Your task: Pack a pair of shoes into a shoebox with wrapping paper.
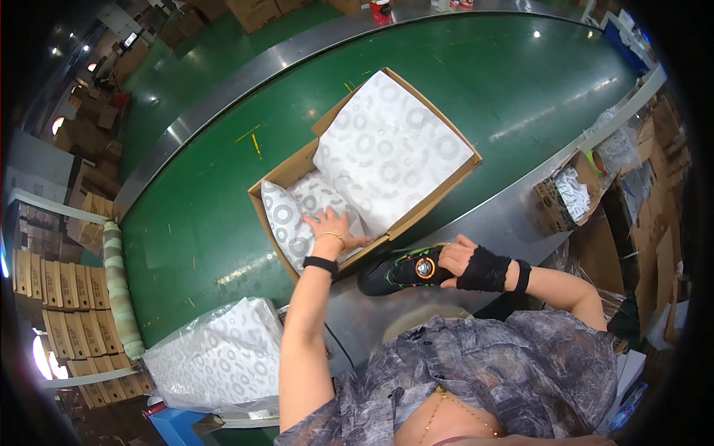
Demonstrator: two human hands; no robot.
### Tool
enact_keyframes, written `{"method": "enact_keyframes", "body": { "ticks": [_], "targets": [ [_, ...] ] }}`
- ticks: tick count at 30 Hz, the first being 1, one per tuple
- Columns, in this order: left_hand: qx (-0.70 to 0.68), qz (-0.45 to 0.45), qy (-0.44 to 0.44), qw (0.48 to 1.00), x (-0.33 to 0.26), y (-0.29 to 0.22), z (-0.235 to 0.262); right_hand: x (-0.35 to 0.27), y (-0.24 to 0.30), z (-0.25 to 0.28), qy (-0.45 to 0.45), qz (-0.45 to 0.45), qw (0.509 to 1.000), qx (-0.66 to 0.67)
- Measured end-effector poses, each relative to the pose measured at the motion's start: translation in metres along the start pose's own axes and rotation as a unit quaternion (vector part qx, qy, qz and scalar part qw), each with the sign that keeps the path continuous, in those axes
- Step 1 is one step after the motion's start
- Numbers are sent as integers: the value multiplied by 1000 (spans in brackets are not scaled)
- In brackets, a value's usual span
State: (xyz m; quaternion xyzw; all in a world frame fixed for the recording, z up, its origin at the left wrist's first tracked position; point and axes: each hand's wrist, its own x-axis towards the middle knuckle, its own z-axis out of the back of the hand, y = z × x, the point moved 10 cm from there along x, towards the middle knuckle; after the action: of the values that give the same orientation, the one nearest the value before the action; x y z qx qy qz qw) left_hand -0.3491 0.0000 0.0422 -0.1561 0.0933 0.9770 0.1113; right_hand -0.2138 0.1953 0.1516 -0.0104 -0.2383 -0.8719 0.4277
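An open cardboard box [435, 201] lies at a slant on the green conveyor belt, lined with white tissue paper [394, 149] printed with grey rings. My left hand [332, 229] is inside its left part, fingers spread and pressing on the paper. Whatever lies under the paper is hidden. At the box's near side, over the metal ledge, a black shoe [401, 271] has green trim and a round dial ringed in orange. My right hand [476, 266], in a black wrist wrap, grips one end of the shoe.
Bagged ring-print paper [223, 353] lies at the lower left. A small carton of white packets [573, 195] sits to the right on the metal ledge [498, 223]. Stacked brown boxes [71, 286] stand beyond a wrapped rail [114, 282] at left. A red item [381, 11] is at the far edge.
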Motion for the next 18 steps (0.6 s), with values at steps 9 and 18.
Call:
{"method": "enact_keyframes", "body": {
  "ticks": [9, 18],
  "targets": [
    [-410, -120, -149, 892, -134, -18, 20, -10, -8, -47, 159, -120, 979, -38],
    [-411, -55, -99, 905, -160, -27, -38, 57, 43, -14, 57, -32, 997, 46]
  ]
}}
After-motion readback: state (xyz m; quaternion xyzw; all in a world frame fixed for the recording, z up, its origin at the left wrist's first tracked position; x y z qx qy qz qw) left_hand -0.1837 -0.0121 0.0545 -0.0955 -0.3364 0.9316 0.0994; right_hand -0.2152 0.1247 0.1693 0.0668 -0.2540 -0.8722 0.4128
